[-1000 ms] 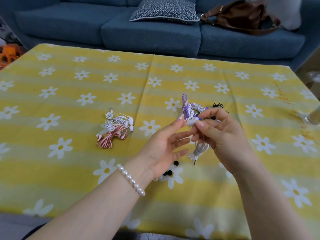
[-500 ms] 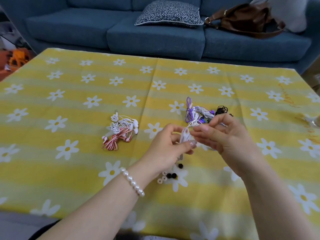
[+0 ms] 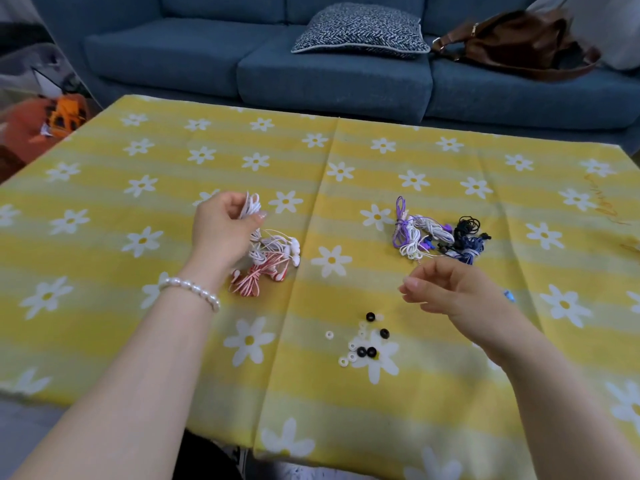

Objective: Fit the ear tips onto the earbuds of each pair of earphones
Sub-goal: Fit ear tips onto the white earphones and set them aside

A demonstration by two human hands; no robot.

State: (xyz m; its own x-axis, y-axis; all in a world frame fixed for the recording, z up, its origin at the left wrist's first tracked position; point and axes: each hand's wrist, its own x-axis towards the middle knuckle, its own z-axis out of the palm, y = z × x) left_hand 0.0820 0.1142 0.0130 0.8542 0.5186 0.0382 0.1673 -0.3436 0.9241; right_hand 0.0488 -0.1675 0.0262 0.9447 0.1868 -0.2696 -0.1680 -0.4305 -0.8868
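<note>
- Loose ear tips [image 3: 362, 341], black and white, lie scattered on the desk [image 3: 104, 237] nearest the person, presumably within reach for fitting.
- Right hand [image 3: 446, 292], fingers loosely curled and holding nothing, hovers just beyond the tips.
- Left hand [image 3: 223, 233] pinches a white earphone bundle [image 3: 251, 204] over the white-and-red pile [image 3: 273, 258], seemingly the done pile.
- Purple, white and black earphones [image 3: 436, 237] lie just beyond the right hand.

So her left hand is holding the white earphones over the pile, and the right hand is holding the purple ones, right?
Not quite. The head view shows the right hand holding nothing; the purple earphones lie on the table. The left hand does hold the white earphones.
</note>
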